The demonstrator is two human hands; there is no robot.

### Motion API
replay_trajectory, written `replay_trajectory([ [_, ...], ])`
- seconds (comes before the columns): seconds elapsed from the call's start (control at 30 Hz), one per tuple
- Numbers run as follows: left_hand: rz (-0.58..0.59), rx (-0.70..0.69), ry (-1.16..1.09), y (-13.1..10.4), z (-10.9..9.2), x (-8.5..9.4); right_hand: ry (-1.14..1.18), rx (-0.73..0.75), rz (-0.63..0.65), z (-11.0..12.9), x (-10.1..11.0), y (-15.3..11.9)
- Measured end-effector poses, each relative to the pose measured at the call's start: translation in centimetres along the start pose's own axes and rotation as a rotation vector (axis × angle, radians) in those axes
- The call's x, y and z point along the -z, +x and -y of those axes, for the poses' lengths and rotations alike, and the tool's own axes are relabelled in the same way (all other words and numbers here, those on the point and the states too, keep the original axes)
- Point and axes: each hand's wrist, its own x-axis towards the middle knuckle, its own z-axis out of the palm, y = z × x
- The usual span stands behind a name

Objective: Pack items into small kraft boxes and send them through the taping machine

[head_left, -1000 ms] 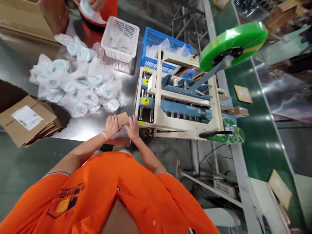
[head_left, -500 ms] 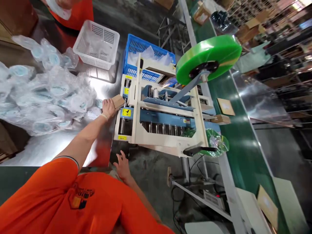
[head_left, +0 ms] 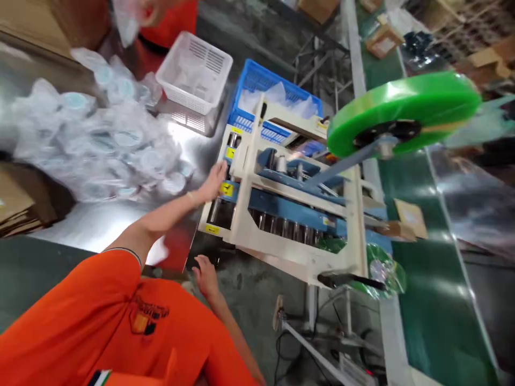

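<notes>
Taping machine (head_left: 277, 247) sits against steel table (head_left: 108, 222). Left hand (head_left: 212, 184) at infeed edge, can't tell if gripping. Right hand (head_left: 206, 277) loose, empty. Risk: pinched left fingers if nearby rollers (head_left: 215, 210) turn.

**Industrial Workspace Lit by Bright Glare**

The left side is filled by a shiny metal table (head_left: 94, 222), on which white light is reflected. Beyond it, a grey floor (head_left: 253, 305) is seen, tinged green at lower left. The right side is crossed by a green conveyor belt (head_left: 434, 300), flanked by metal rails (head_left: 391, 327). The cluttered upper-right background is blurred.
</notes>
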Motion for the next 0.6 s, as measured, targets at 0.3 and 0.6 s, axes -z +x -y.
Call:
replay_trajectory([
  [0.3, -0.706, 0.69, 0.516, -34.7, 0.1, 26.8, 0.245, 0.458, 0.1, 15.9, -2.7, 13.1],
  [0.6, -0.699, 1.402, 0.489, -45.2, 0.9, 40.0, 0.134, 0.655, 0.104, 44.3, -13.8, 24.6],
])
